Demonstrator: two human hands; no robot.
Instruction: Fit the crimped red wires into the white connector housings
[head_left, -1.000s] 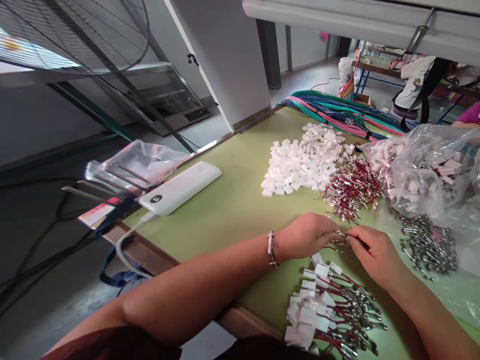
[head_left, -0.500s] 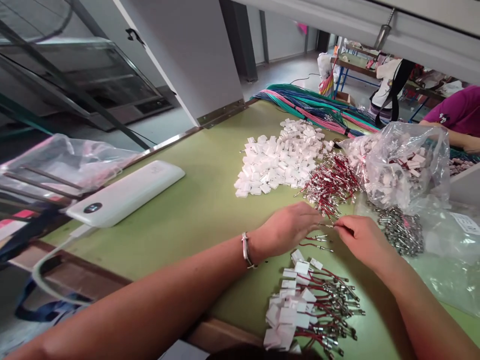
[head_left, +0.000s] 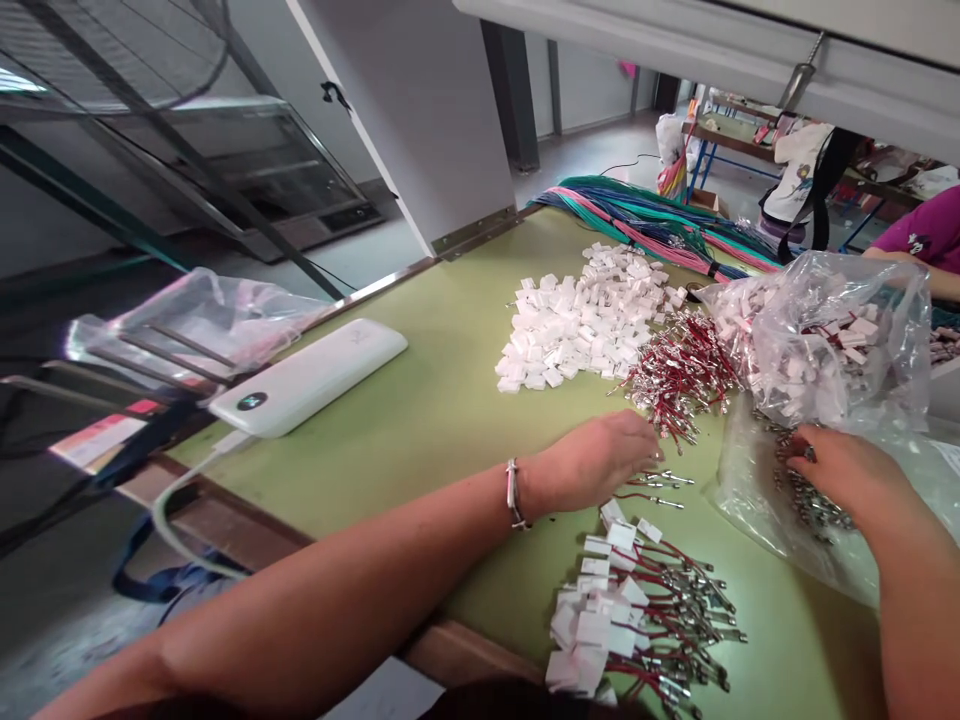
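My right hand [head_left: 855, 475] is over the heap of small metal parts [head_left: 814, 510] towards the right of the surface [head_left: 450, 380], thumb and fingers drawn close together at the heap; I cannot tell whether they pinch one of the parts. The heap lies on a sheet of clear plastic [head_left: 739, 500].

My left hand [head_left: 596, 462], with a bracelet [head_left: 513, 495] at the wrist, is over the middle of the surface, fingers bent and side by side. Its fingertips are mostly hidden from me, so I cannot tell what they grip. A few loose red leads [head_left: 651, 498] with metal ends lie just beside it, and the pile of red wires [head_left: 679, 370] is just beyond it.

Further towards the far edge, the white connectors [head_left: 577, 325] spread in a heap that meets those red wires. Nearer me, by the near edge, white connectors with red leads attached [head_left: 592, 632] lie in overlapping rows, metal ends pointing right. A clear bag of white pieces [head_left: 810, 345] sits beyond my right hand, and bundled long wires [head_left: 645, 222] run along the far edge. Near the left edge lies a white device [head_left: 315, 380] with a cable [head_left: 169, 515] plugged in. Past the bag, a co-worker's purple sleeve [head_left: 922, 235] shows.
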